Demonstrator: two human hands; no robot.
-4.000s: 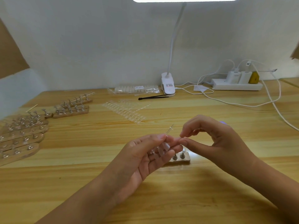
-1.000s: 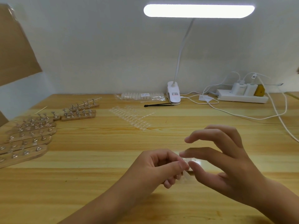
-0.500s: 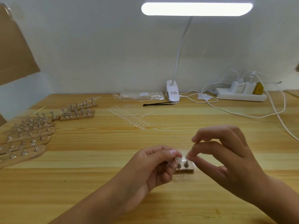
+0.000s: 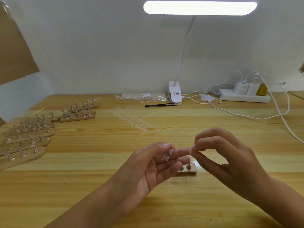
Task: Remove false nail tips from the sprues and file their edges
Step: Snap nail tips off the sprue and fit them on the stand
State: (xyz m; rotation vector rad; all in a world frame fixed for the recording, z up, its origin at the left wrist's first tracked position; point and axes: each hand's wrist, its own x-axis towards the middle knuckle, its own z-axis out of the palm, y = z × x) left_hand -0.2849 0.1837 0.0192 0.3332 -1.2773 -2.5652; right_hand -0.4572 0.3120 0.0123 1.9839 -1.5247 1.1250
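Just above the small wooden peg stand, the left hand pinches a clear sprue of nail tips between thumb and forefinger, its other fingers loosely stretched over the stand's left end. The right hand hovers above the stand's right side, thumb and forefinger tips drawn together just beside the sprue. Whether they nip a tip I cannot tell. More sprues lie on the table well beyond the stand.

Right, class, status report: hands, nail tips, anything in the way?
Left hand pinches clear sprue of nail tips. Right hand fingers pinched beside it; contents too small to tell. Small peg stand under hands, not blocking.
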